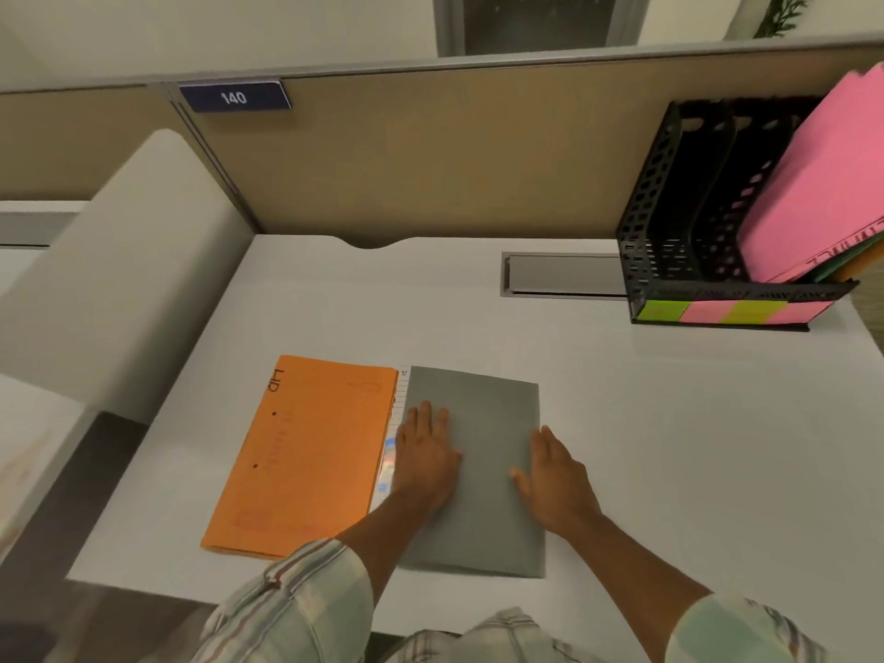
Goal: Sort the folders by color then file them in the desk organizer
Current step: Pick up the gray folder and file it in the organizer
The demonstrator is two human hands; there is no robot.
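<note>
A grey folder (483, 423) lies flat on the white desk (669, 423) in front of me. My left hand (425, 452) rests palm down on its left part, fingers spread. My right hand (555, 476) lies at its right edge, thumb on the folder, fingers flat. An orange folder (306, 452) lies just left of the grey one, with a strip of printed paper (394, 437) showing between them. At the back right stands a black desk organizer (669, 222); pink folders (823, 184) lean in its right slot, with green and orange edges beneath them.
Green and pink sticky labels (717, 312) line the organizer's front. A grey cable hatch (559, 275) sits in the desk beside it. A tan partition (430, 160) with a "140" sign (234, 97) closes the back. A white side panel (119, 279) stands at the left.
</note>
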